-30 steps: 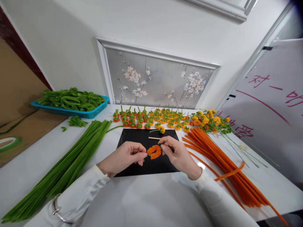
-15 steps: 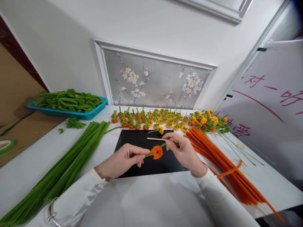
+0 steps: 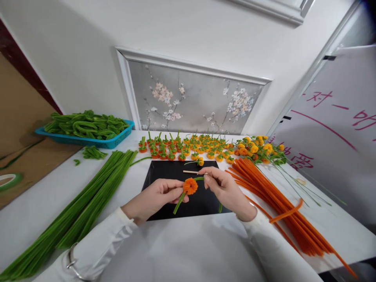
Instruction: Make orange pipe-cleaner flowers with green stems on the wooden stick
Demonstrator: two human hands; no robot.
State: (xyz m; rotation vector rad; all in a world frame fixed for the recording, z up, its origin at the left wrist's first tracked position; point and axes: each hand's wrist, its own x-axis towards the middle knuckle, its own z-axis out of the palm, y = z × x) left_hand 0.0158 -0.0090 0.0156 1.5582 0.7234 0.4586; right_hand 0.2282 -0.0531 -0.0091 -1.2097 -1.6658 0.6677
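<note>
An orange pipe-cleaner flower (image 3: 190, 186) is pinched between the thumb and fingers of my left hand (image 3: 157, 199). Through or behind it runs a green pipe cleaner (image 3: 178, 203); one end sticks out below the flower. On the other side the green strand reaches my right hand (image 3: 229, 192), whose thumb and fingers are closed on it. A thin pale stick (image 3: 190, 172) also juts left from my right fingers. Both hands are above a black mat (image 3: 158, 172). A small yellow flower (image 3: 200, 161) with a thin stem lies at the mat's far edge.
Green pipe cleaners (image 3: 88, 203) lie at left, orange ones (image 3: 282, 207) at right. Behind stand rows of small orange and yellow flower heads (image 3: 182, 150). A blue basket (image 3: 117, 137) holds green loops. Stemmed flowers (image 3: 261, 149) are piled back right; green tape (image 3: 11, 181) lies far left.
The orange flower has turned and shifted slightly left. The green pipe cleaner's lower end now points down below it, and another green end shows under my right hand.
</note>
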